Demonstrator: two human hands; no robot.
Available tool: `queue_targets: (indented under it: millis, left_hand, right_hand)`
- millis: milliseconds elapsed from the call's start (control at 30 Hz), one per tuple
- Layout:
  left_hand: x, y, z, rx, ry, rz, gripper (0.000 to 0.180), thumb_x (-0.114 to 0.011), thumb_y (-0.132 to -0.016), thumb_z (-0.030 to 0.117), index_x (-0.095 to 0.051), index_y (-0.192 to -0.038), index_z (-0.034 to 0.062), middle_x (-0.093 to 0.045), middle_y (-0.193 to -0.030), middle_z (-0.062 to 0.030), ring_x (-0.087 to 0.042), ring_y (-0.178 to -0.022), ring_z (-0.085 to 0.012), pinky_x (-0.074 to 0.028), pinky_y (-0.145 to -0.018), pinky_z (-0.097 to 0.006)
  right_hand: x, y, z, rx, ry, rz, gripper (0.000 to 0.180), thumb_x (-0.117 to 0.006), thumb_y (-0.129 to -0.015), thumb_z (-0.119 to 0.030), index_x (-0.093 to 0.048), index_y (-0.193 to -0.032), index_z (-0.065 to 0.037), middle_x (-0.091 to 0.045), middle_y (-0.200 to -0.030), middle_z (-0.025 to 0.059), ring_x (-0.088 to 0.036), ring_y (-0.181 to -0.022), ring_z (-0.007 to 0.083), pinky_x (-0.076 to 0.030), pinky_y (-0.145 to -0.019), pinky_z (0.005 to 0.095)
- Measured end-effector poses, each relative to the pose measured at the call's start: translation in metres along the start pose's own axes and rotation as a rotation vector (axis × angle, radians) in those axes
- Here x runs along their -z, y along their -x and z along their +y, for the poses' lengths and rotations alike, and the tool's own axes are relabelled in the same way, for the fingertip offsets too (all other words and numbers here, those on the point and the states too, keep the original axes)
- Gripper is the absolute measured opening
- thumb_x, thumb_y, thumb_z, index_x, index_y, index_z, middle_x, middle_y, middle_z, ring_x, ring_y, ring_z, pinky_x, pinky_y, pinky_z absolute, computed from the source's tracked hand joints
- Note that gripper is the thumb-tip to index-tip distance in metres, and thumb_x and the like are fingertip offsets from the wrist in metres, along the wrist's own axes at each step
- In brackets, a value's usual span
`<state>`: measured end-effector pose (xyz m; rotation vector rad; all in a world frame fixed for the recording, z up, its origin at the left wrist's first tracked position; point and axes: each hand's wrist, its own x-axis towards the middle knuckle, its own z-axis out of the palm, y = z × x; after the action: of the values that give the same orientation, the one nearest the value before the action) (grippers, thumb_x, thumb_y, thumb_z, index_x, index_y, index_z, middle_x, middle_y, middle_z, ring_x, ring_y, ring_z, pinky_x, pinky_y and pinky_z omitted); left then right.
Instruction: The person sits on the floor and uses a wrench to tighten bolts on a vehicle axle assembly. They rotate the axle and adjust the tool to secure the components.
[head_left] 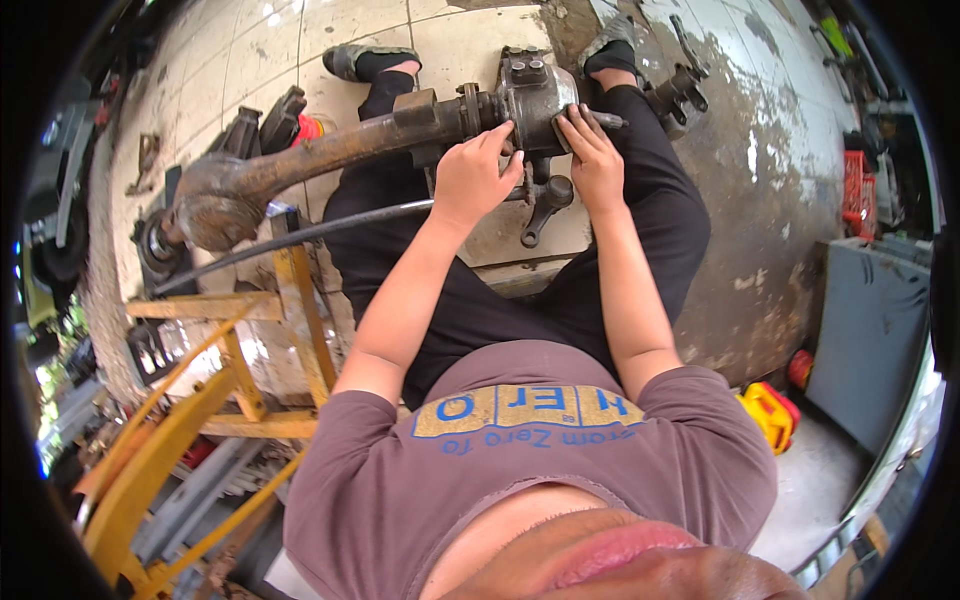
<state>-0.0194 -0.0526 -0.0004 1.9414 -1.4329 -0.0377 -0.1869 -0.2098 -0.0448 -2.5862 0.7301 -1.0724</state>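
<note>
A rusty vehicle axle (340,145) lies across in front of me, its round bulging housing (215,205) at the left. At its right end is a bare grey metal hub (537,100) with a bolted block on top. My left hand (475,178) rests at the hub's near left side, fingers stretched and thumb apart. My right hand (594,165) lies with its fingers extended on the hub's right side, beside a protruding shaft (611,121). Below the hub hangs a steering arm (546,209) with an eye at its end. A long thin rod (345,222) runs leftward under my left wrist.
A yellow metal frame (235,380) stands at the lower left. More metal parts (683,92) sit on the floor beyond my right leg. At the right are a grey cabinet (868,330), a red crate (855,190) and a yellow and red object (768,415).
</note>
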Motion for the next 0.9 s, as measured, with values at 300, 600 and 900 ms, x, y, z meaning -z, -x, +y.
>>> queue_targets:
  millis: [300, 600, 900]
  left_hand:
    - [-0.001, 0.000, 0.006, 0.015, 0.008, -0.030, 0.040, -0.080, -0.092, 0.022, -0.073, -0.128, 0.0051, -0.077, -0.091, -0.0042, -0.076, -0.078, -0.0251, -0.060, -0.076, -0.039]
    - [-0.003, -0.003, 0.007, 0.038, -0.023, -0.035, 0.042, -0.080, -0.096, 0.021, -0.071, -0.134, 0.0053, -0.079, -0.100, -0.0049, -0.078, -0.078, -0.0197, -0.061, -0.073, -0.036]
    - [-0.005, -0.001, 0.006, 0.054, -0.026, -0.052, 0.041, -0.079, -0.097, 0.020, -0.071, -0.134, 0.0039, -0.080, -0.098, -0.0054, -0.077, -0.078, -0.0199, -0.061, -0.073, -0.036]
  right_hand:
    - [0.009, -0.002, -0.002, -0.040, -0.016, -0.030, 0.062, -0.065, -0.081, 0.008, -0.077, -0.136, -0.017, -0.071, -0.150, 0.0033, -0.065, -0.141, 0.0265, -0.059, -0.108, 0.0395]
    - [0.008, -0.001, 0.005, -0.055, -0.022, -0.054, 0.058, -0.064, -0.090, 0.002, -0.074, -0.142, -0.020, -0.069, -0.152, -0.0007, -0.063, -0.143, 0.0250, -0.057, -0.109, 0.0389]
    - [0.011, 0.006, 0.003, -0.059, -0.005, -0.058, 0.057, -0.063, -0.089, 0.003, -0.076, -0.139, -0.021, -0.069, -0.153, -0.0003, -0.063, -0.142, 0.0236, -0.062, -0.101, 0.0399]
